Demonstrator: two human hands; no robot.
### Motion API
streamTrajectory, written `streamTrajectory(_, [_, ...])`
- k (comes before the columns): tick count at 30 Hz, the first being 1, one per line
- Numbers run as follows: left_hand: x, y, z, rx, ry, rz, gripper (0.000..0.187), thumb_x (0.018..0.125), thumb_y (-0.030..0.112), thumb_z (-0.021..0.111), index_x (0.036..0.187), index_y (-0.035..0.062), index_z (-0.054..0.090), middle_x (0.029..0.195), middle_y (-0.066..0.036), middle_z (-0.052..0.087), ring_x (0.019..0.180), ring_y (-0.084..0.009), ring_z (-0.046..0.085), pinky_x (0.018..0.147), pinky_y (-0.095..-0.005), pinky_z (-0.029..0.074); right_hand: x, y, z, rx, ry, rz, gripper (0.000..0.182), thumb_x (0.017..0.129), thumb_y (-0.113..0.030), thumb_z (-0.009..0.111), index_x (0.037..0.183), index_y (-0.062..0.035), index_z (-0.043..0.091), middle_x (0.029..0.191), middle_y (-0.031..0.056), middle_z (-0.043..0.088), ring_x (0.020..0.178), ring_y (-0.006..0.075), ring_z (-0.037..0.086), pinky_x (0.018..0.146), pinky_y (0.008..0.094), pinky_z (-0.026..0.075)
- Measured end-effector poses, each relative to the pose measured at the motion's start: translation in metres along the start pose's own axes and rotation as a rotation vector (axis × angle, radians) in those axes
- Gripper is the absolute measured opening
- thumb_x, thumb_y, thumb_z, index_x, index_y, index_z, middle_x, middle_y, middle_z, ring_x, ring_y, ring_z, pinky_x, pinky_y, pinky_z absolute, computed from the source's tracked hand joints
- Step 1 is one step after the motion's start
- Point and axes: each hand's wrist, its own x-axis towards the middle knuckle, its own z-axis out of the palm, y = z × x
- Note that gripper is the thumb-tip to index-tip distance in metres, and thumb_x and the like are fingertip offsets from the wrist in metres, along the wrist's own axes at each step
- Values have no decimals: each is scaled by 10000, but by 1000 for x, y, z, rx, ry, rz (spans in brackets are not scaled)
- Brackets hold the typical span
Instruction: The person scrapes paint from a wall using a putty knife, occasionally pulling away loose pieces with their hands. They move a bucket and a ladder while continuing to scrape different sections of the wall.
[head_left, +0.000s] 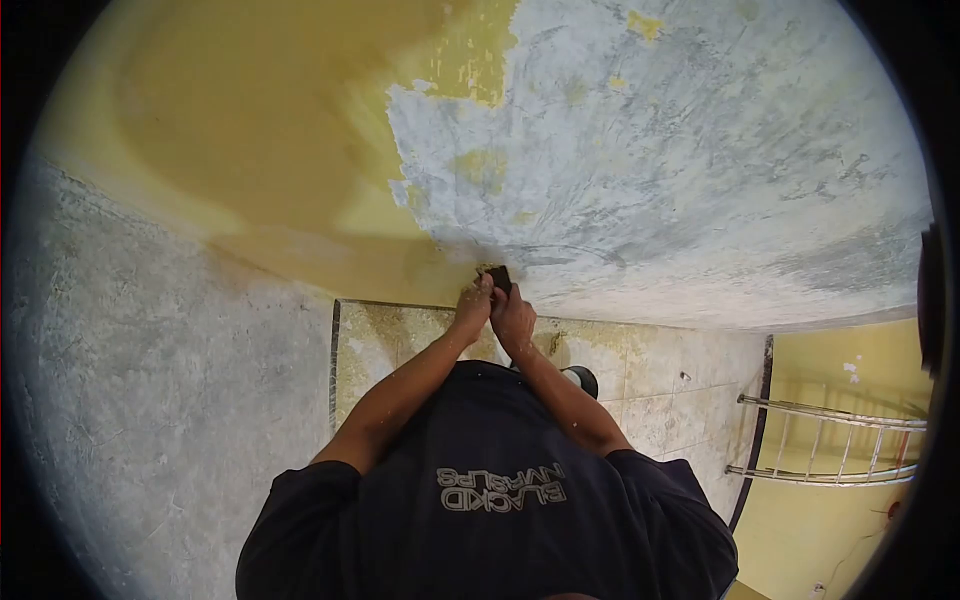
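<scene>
A small dark rectangular scraping block (499,277) is being held against the wall, right at the line where the yellow painted part of the wall (280,130) is meeting the grey bare plaster part (700,150). The block is being gripped by both hands together. The left hand (473,305) is being closed around its left side, with the fingers curled tight on it, and the right hand (513,318) is being closed on its right and lower side. The two hands are touching each other, and both grips are fully wrapped on the block, so only the upper dark corner of it is being seen.

Both bare forearms are being stretched forward from a dark navy short-sleeved shirt with white printed letters (500,490). Below the hands, a beige tiled floor (670,390) is being shown, dusted with pale spots. A silver metal ladder (830,440) is lying well apart to the right, near another yellow wall.
</scene>
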Motion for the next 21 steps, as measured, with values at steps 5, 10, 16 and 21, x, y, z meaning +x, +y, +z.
streamTrajectory(5, [30, -33, -5, 233, -11, -156, 555, 936, 465, 369, 1024, -41, 580, 907, -203, 633, 831, -327, 613, 730, -407, 461, 4, 28, 29, 106, -16, -23, 247, 885, -297, 517, 867, -51, 522, 603, 217, 585, 603, 440, 574, 541, 518, 442])
streamTrajectory(10, [10, -4, -13, 622, 114, 173, 555, 919, 456, 383, 914, -49, 614, 858, -268, 623, 847, -395, 606, 732, -452, 460, 0, 23, 47, 442, -3, 62, 280, 911, -268, 481, 902, 12, 493, 735, 270, 596, 733, 470, 570, 584, 487, 433])
streamTrajectory(16, [4, -4, -4, 445, 64, 105, 481, 931, 389, 413, 882, -46, 611, 812, -230, 629, 797, -383, 604, 705, -439, 447, 0, 36, 48, 430, 9, 47, 337, 895, -297, 516, 981, 27, 485, 684, 257, 591, 661, 460, 568, 559, 518, 426])
streamTrajectory(21, [5, -14, -8, 512, 42, 199, 482, 945, 374, 385, 892, -51, 607, 828, -227, 628, 811, -379, 600, 712, -438, 440, -3, 31, 42, 303, 91, -42, 316, 895, -304, 511, 968, 3, 511, 643, 231, 590, 611, 442, 570, 533, 510, 429])
